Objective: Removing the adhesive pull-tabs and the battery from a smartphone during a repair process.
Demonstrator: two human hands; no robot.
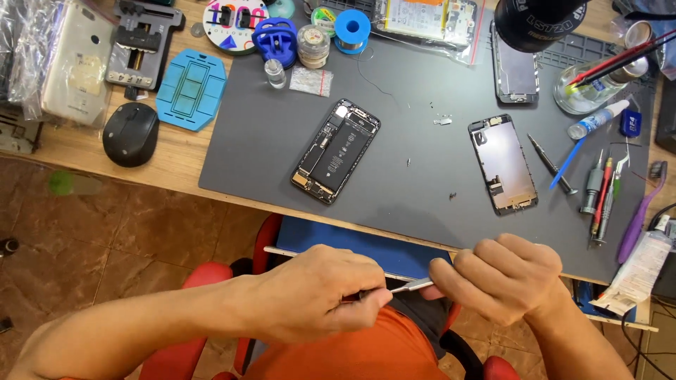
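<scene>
My left hand [320, 292] and my right hand [503, 278] meet below the table's front edge, over my lap. Both pinch a slim metal tool, seemingly tweezers [410, 285], the left at its near end, the right at the other. What the tips hold, if anything, is hidden by my fingers. On the grey work mat [267, 141] lies an opened phone body [336, 150] showing its black battery and boards. To its right rests the detached screen panel [503, 163], face down. Tiny screws and small metal parts [442, 120] lie scattered between them.
Screwdrivers and picks [598, 193] lie at the mat's right, with a glue bottle [597, 119] and a glass jar [588, 88]. Another phone [515, 67], a solder spool [351, 29], a blue suction cup [274, 39], a blue tray [191, 88] and a black mouse [131, 134] sit behind.
</scene>
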